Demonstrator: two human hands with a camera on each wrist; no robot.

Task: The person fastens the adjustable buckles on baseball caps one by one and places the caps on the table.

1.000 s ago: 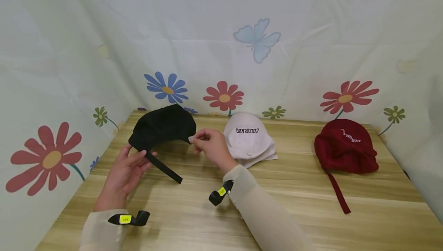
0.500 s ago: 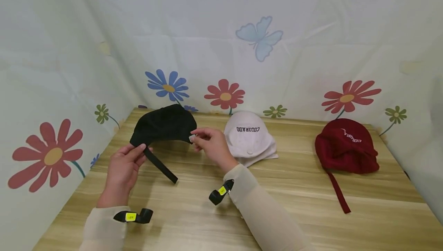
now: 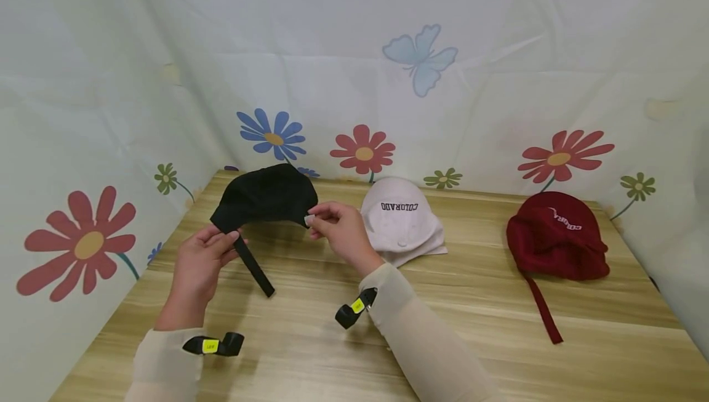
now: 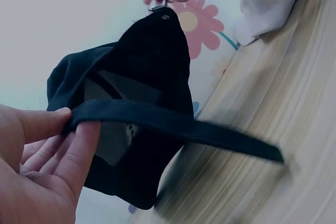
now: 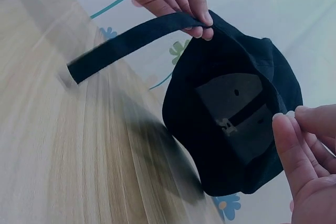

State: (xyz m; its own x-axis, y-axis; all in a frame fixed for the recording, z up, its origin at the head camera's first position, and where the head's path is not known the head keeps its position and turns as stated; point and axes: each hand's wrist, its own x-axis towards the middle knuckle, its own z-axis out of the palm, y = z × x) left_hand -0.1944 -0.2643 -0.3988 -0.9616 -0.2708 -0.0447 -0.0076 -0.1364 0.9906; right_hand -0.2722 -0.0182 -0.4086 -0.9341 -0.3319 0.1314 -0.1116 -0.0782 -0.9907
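A black baseball cap [image 3: 266, 196] is held above the table by both hands, its back opening toward me. My left hand [image 3: 199, 263] pinches the base of its loose strap [image 3: 256, 269] between thumb and fingers; the strap's free end hangs over the table. At the other side of the opening, my right hand [image 3: 343, 233] pinches a small metal buckle [image 4: 157, 6]. Strap and buckle are apart. The hollow inside of the cap, with a pale lining panel [image 5: 239, 114], shows in the right wrist view.
A white cap [image 3: 396, 220] lettered COLORADO lies just right of my right hand. Farther right is a dark red cap [image 3: 554, 236] with its strap hanging loose. All are on a wood-grain table [image 3: 471, 340], backed by a flower-printed cloth [image 3: 310, 51].
The black cap has tipped slightly, and the strap's free end has swung left. My left hand has shifted its hold near the strap's base; my right hand keeps its pinch.
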